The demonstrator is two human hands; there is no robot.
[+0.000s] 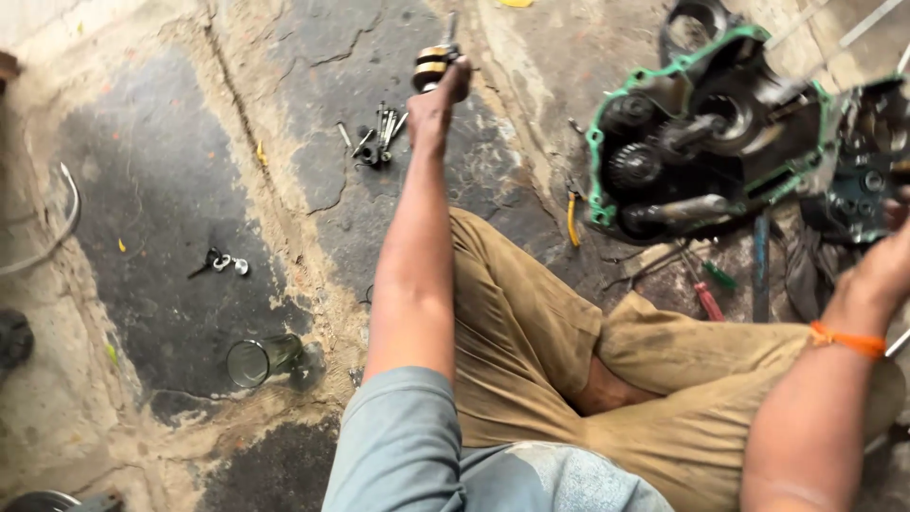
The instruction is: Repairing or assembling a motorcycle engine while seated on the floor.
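I sit on a cracked concrete floor in tan trousers. My left hand (438, 100) is stretched forward and shut on a short metal shaft with brass-coloured gears (432, 64), held above the floor. My right hand (886, 265), with an orange band at the wrist, rests against a dark engine part (867, 175) at the right edge; its fingers are mostly out of frame. Between the hands lies an open engine case (701, 133) with a green gasket rim, its gears and shafts exposed.
A heap of bolts and small parts (379, 137) lies below my left hand. More small parts (223, 263) lie at left. A glass tumbler (261, 360) lies on its side. Screwdrivers and pliers (706, 289) lie beside the engine case.
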